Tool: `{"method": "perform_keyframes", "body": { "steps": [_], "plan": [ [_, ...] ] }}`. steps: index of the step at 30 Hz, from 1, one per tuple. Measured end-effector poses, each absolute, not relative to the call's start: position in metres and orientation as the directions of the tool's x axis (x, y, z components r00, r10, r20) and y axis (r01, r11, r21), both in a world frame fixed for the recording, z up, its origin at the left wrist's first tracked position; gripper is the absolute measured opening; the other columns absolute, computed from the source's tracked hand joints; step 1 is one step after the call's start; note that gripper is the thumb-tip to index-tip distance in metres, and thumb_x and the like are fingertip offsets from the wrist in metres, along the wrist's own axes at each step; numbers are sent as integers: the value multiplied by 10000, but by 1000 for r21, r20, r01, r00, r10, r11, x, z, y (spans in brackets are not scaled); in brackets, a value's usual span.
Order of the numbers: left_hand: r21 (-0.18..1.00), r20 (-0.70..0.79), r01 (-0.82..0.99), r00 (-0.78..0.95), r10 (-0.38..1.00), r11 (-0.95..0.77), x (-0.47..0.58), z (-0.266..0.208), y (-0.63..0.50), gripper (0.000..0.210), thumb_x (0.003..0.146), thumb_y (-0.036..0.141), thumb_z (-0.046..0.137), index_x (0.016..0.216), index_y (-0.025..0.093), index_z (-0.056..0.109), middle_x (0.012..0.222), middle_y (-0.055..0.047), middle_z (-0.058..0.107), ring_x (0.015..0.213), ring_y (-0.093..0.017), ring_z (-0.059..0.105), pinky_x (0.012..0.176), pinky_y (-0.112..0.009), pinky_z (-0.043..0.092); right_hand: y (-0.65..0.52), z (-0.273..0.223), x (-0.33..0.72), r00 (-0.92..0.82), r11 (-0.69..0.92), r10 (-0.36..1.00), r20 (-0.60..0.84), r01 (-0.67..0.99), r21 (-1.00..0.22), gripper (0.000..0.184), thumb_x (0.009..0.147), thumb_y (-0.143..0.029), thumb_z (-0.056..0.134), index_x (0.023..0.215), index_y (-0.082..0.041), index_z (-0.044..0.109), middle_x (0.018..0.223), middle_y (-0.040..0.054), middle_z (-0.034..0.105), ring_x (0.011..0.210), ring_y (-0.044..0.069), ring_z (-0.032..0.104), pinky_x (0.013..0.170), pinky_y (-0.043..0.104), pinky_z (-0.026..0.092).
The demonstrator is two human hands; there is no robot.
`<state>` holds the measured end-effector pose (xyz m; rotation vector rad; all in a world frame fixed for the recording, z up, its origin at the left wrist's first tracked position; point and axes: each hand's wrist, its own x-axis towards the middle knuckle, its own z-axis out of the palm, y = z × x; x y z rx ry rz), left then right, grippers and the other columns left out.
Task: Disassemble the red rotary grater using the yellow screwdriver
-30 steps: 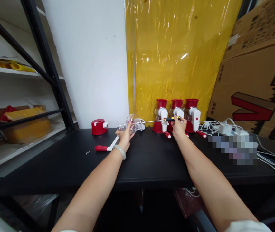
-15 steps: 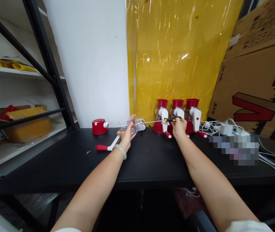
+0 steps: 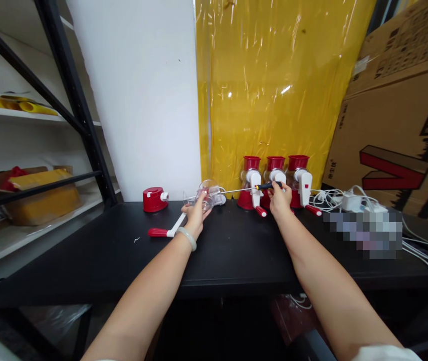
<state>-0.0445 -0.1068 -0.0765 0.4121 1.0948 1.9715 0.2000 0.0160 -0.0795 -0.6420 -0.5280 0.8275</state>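
Screwdriver: level, long axis left-right, tip leftward into clear housing.
Right hand: closed on its handle.
Left hand: gripping housing, back of black table.
Count: three assembled red grinders, one red base.

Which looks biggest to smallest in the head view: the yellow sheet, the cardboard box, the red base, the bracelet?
1. Yellow sheet
2. Cardboard box, though the frame cuts it off, so its rank against the sheet is unsure
3. Red base
4. Bracelet, which is nearer the camera, so this last pair is unsure
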Motion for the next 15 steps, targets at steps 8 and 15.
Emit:
{"method": "perform_keyframes", "body": {
  "steps": [8, 15],
  "plan": [
    [850, -67, -444, -624, 779, -282, -44, -76, -107, 706, 786, 353, 877, 1203, 260, 316, 1019, -73, 686, 944, -260, 767, 780, -401, 656, 10, -73, 196, 543, 520, 819, 184, -568, -638, 358, 715, -217, 712, 971, -242, 463, 880, -22, 694, 866, 134, 734, 689, 223, 592],
    [855, -60, -430, -637, 768, -290, -48, -82, -99, 734, 748, 392, 906, 1165, 261, 316, 1002, -69, 677, 917, -259, 765, 757, -405, 660, 11, -73, 198, 529, 516, 825, 201, -558, -650, 245, 707, -199, 659, 915, -221, 532, 851, -33, 659, 836, 122, 695, 696, 226, 586]
  ]
}}
